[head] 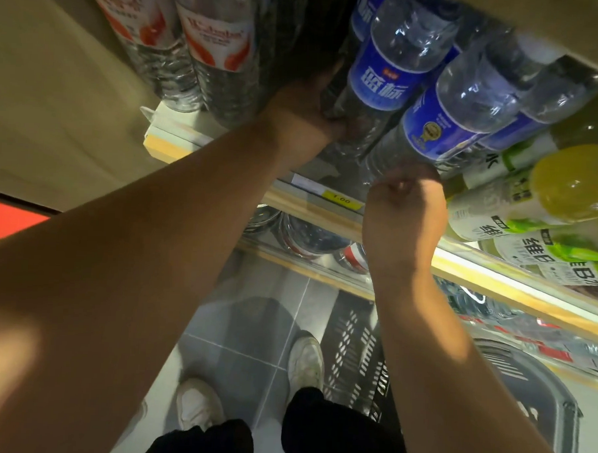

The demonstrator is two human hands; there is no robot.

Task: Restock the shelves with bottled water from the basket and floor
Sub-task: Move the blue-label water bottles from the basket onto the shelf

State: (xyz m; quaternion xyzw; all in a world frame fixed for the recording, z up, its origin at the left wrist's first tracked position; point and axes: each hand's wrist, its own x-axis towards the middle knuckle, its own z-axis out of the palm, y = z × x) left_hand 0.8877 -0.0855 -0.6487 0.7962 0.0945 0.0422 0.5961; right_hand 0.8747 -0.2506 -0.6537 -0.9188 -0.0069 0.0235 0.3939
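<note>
- On the upper shelf (171,147), a blue-label water bottle (382,81) stands upright, with red-label water bottles (209,44) to its left and green-label drinks (531,209) to its right.
- Left hand (306,113) reaches in, fingers and thumb wrapped round its lower body.
- Right hand (406,210) curls at a neighbouring bottle's (446,126) base; grip unclear.
- Black basket (353,359) on the floor below.

Black trousers (333,433) and white sneakers (305,360), arms unsleeved
</note>
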